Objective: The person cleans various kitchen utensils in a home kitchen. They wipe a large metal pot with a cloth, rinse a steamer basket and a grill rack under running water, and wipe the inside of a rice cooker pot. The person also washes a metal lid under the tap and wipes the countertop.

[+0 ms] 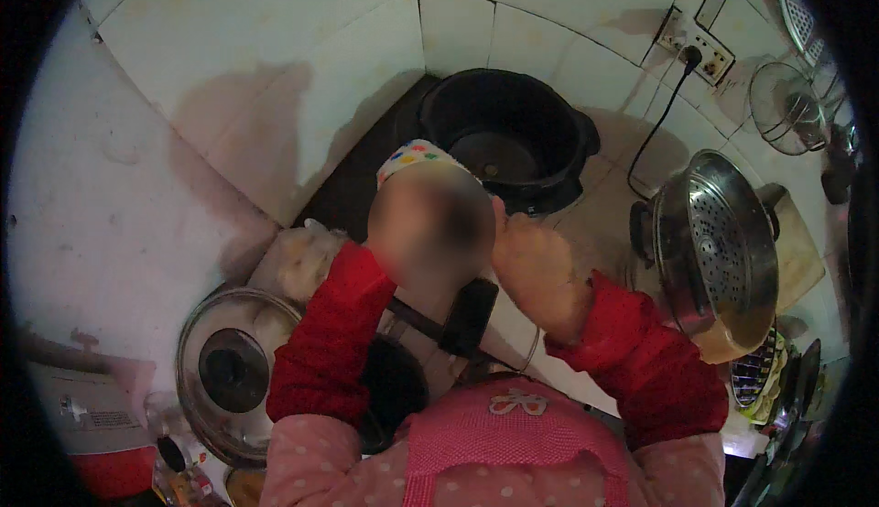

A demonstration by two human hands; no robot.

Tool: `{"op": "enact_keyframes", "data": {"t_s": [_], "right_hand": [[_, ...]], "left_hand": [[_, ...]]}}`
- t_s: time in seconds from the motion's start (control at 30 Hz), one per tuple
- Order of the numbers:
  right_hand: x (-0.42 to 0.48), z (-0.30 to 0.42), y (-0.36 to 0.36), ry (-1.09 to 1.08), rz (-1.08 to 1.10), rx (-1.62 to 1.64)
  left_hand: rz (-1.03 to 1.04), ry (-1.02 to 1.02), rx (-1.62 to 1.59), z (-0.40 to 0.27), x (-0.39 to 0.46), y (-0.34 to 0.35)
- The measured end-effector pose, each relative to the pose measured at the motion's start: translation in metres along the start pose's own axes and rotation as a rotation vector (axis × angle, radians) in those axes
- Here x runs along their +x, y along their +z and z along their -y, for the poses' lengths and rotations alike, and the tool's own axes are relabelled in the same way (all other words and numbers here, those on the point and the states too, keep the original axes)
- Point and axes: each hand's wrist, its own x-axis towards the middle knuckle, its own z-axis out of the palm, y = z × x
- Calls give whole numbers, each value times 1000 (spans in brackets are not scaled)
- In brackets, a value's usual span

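Above the counter my two hands are close together, and a blurred patch covers much of what is between them. My left hand (405,232) lies mostly within that blur, its fingers not readable. My right hand (539,267) is at the blur's right edge, thumb up and fingers curled; whether it grips anything is hidden. A white piece with coloured spots (420,153), perhaps cloth, shows above the blur. Just beyond it sits a deep black pot (508,129) with nothing seen inside but its dark bottom. A black rectangular object (470,315) is below my hands.
At right, a stainless steel steamer pot (717,246) with a perforated insert leans tilted. A glass lid (226,370) with a black knob is at left, near a plastic bag (295,260). A black cord (659,129) runs from a wall socket (697,47). Strainers (786,105) hang at upper right.
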Motion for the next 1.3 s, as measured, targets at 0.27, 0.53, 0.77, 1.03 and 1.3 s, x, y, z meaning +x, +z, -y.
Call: {"op": "enact_keyframes", "data": {"t_s": [0.27, 0.53, 0.77, 1.03, 1.3], "right_hand": [[19, 19, 14, 35, 4, 239], [-43, 3, -10, -52, 137, 680], [-83, -13, 6, -21, 188, 871], [-105, -28, 16, 134, 130, 1046], [-117, -40, 35, 452, 87, 1200]], "left_hand": [[-38, -90, -174, 8, 3, -1], [-241, -460, -461, 6, 11, -4], [-464, -568, -855, 19, 13, -11], [-530, -752, -967, 37, -6, -18], [-412, -942, -887, 25, 9, -31]]}}
